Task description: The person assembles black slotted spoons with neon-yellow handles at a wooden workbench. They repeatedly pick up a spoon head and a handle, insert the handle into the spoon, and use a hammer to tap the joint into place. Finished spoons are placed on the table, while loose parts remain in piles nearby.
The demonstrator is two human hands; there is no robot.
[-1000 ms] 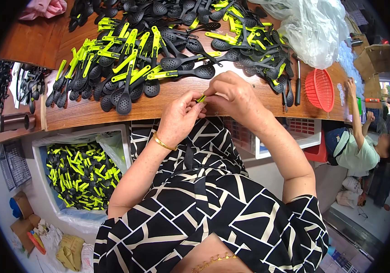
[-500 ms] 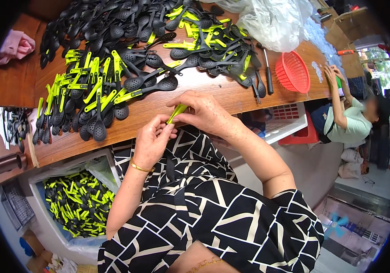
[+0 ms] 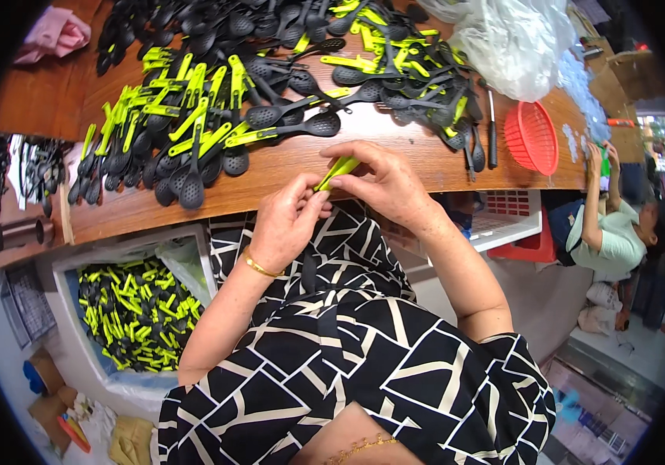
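Observation:
Over the front edge of the wooden table (image 3: 418, 167), a small yellow-green handle (image 3: 339, 172) is held between both hands. My left hand (image 3: 290, 215) pinches its lower end with thumb and fingertips. Its upper part sits between the thumb and fingers of my right hand (image 3: 385, 182). Just beyond my hands lies a black slotted spoon (image 3: 322, 124) with a yellow-green handle. More finished spoons (image 3: 193, 186) are bunched to the left, heads toward me. My fingers hide part of the held handle.
Black spoon heads (image 3: 224, 31) are heaped at the back. A red basket (image 3: 532, 139), a black-handled metal tool (image 3: 492, 139) and a clear plastic bag (image 3: 511, 50) are to the right. Below left, a bin (image 3: 202, 252) holds yellow-green and black pieces. A co-worker (image 3: 615, 236) sits far right.
The whole view has shifted, so the table scene sits further right and higher. Both hands keep the yellow-green handle between them; its tilt looks slightly changed.

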